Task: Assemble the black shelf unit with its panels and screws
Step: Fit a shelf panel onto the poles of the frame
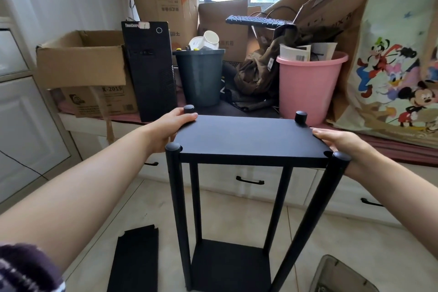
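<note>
The black shelf unit stands upright on the tiled floor, with a top panel (248,136) set between four black round posts and a bottom panel (231,265) near the floor. My left hand (170,125) grips the top panel's left edge, thumb on top, beside the far left post (189,109). On the opposite side, my right hand (339,142) holds the panel's right edge, between the far right post (301,117) and the near right post (341,157). A loose black panel (135,259) lies on the floor at the lower left. No screws are visible.
A window ledge behind the shelf carries cardboard boxes (85,71), a black computer tower (151,69), a dark bin (200,76), a pink bucket (308,87) and a cartoon-print bag (398,73). White drawers (251,181) sit below. A grey translucent container (341,277) lies at the lower right.
</note>
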Demonstrator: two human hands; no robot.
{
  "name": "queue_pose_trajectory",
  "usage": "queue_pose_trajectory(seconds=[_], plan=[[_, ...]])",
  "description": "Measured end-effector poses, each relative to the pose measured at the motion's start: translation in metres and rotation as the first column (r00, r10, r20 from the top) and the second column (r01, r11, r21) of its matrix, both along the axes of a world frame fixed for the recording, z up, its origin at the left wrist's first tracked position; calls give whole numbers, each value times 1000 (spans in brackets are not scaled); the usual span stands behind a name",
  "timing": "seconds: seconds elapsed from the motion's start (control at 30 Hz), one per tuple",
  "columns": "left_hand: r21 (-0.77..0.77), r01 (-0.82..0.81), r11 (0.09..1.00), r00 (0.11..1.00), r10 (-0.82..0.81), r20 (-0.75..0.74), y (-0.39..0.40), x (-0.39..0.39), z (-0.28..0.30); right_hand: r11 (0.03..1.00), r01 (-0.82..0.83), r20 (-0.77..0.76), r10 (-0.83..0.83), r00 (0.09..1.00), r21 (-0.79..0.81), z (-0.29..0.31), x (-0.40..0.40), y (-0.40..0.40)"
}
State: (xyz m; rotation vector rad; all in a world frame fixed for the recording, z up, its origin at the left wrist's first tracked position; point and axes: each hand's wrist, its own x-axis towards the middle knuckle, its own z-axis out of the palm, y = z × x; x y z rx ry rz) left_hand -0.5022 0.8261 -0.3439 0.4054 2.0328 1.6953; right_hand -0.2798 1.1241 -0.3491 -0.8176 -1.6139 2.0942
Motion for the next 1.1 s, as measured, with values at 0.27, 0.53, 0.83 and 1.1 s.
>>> queue_pose_trajectory(seconds=[0.27, 0.53, 0.83, 1.1], plan=[[2, -113, 994, 993, 113, -34, 10, 2, -15, 1000, 0, -31, -1, 1000, -5, -6, 2, -3], [44, -186, 982, 973, 177, 150, 1, 18, -23, 998, -57, -32, 58, 998, 12, -22, 9, -7], [413, -43, 910, 951, -89, 295, -32, 52, -71, 999, -44, -1, 44, 999, 5, -44, 12, -11], [402, -42, 915, 955, -81, 285, -34, 59, -73, 998, -57, 24, 57, 998, 20, -57, 16, -10]])
